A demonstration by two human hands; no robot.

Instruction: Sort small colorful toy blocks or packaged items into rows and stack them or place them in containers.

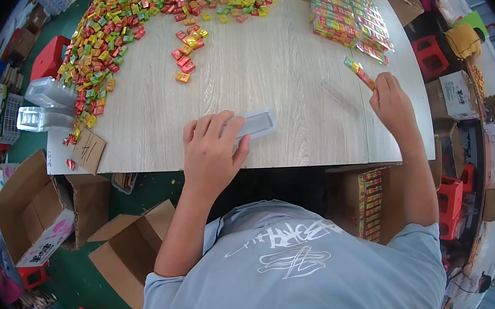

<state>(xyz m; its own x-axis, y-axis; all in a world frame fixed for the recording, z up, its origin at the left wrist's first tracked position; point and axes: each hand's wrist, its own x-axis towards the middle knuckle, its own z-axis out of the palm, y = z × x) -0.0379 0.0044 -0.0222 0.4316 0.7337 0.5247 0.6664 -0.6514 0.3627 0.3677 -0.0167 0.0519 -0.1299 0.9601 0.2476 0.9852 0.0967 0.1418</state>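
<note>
Head view: the left hand [211, 155] is lying over the left end of a pale plastic tray [261, 123] on the worktop [268, 62], its fingers arching slightly apart and its thumb standing off from the index finger by the tray's near edge; whether they are gripping it, I cannot tell. The right hand [395, 103] is holding a slim stick of small packs [356, 70], red, yellow and green, its fingers pinching narrowly on the near end while the far end is pointing away and leftward. Beyond the right fingers, a block of similar packs [338, 12] is shining under clear wrap. Ahead of the left fingers, a few loose packs [183, 60] are trailing from a broad heap [103, 43]. Well left of those fingers, clear plastic containers [44, 118] are sitting beside the heap, and a brown cardboard piece [88, 152] is lying nearer the body.
</note>
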